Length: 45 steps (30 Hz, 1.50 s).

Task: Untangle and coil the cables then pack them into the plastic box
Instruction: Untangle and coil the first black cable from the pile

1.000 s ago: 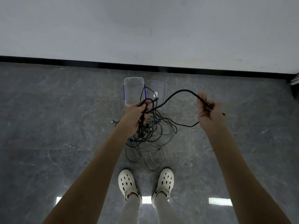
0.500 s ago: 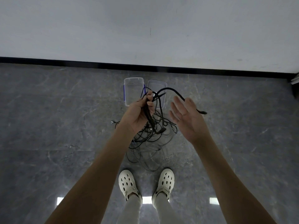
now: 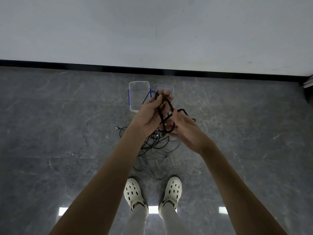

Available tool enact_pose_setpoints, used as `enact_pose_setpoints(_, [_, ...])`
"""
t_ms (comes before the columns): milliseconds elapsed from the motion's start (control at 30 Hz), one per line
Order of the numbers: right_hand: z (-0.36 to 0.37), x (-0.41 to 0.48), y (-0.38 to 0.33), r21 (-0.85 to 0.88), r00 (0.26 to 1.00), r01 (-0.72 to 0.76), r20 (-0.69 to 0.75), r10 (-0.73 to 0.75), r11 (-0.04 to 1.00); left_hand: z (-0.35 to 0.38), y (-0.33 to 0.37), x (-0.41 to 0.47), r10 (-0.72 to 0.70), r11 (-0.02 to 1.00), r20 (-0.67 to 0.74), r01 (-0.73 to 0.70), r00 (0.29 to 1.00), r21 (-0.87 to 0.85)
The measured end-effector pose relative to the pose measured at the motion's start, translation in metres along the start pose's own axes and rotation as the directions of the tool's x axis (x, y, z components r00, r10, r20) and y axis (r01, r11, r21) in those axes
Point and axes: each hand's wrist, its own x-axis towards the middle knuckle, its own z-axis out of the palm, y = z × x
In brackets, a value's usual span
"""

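Left hand grips black cable loops, fingers curled round them; right hand holds their lower end. Cable tangle lies on floor between white shoes and open plastic box, lid just beside it.

The right hand has moved onto the cable in the left hand.

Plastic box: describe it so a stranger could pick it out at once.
Find the black skirting strip where wall meets grey floor. Just below its middle, two clear rectangular pieces lie side by side. The plastic box is the left one, with blue clips on its long sides; its neighbour is half hidden behind the left hand.
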Motion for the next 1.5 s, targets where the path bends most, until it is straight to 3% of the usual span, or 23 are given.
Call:
enact_pose_setpoints(100, [-0.007,-0.002,0.000,-0.241,0.997,-0.002,-0.073,-0.016,0.971,0.008,0.004,0.005,-0.003,0.998,-0.002,0.003,1.000,-0.070])
enact_pose_setpoints(200, [-0.016,0.001,0.000,-0.358,0.989,-0.034,-0.145,-0.019,0.933,0.014,0.004,0.006,0.010,0.994,-0.014,-0.011,1.000,-0.106])
enact_pose_setpoints(433, [-0.018,0.002,-0.003,-0.199,0.947,-0.031,-0.321,-0.035,0.980,0.020,0.003,0.011,0.034,0.996,-0.009,-0.034,0.999,-0.087])
enact_pose_setpoints(600, [-0.009,-0.003,-0.011,-0.197,0.991,-0.055,-0.129,0.030,0.979,0.017,-0.002,0.013,0.008,0.994,-0.056,-0.014,0.998,-0.108])
enact_pose_setpoints(767, [-0.002,-0.012,-0.013,-0.303,0.999,0.038,0.037,-0.028,0.952,0.014,-0.005,0.018,0.029,0.998,-0.120,-0.035,0.992,-0.050])
enact_pose_setpoints(833, [-0.006,-0.012,-0.008,-0.325,0.999,0.004,-0.038,-0.017,0.946,0.014,-0.006,0.018,0.011,0.999,-0.113,-0.005,0.994,0.046])
enact_pose_setpoints(900, [-0.012,-0.009,0.000,-0.465,0.979,-0.025,-0.190,-0.072,0.885,0.014,-0.007,0.018,0.001,0.992,-0.106,0.013,0.994,0.128])
enact_pose_setpoints(967, [-0.015,-0.005,0.003,-0.566,0.925,-0.058,-0.340,-0.168,0.823,0.017,-0.008,0.018,0.019,0.984,-0.099,-0.002,0.995,0.176])
enact_pose_setpoints(1100, [-0.013,0.000,-0.002,-0.659,0.850,-0.182,-0.479,-0.221,0.730,0.024,-0.008,0.020,0.072,0.956,-0.067,-0.050,0.995,0.289])
enact_pose_setpoints(1200, [-0.011,0.001,-0.001,-0.623,0.741,-0.245,-0.614,-0.271,0.743,0.034,-0.004,0.023,0.082,0.924,-0.028,-0.066,0.996,0.376])
enact_pose_setpoints(1367, [-0.003,0.006,0.006,-0.744,0.858,0.073,-0.293,-0.422,0.664,0.041,0.000,0.022,0.056,0.908,-0.018,-0.044,0.998,0.416])
enact_pose_setpoints(1500, [0.005,0.010,0.011,-0.710,0.882,0.090,-0.269,-0.387,0.698,0.034,-0.002,0.021,0.046,0.893,-0.005,-0.039,0.999,0.448])
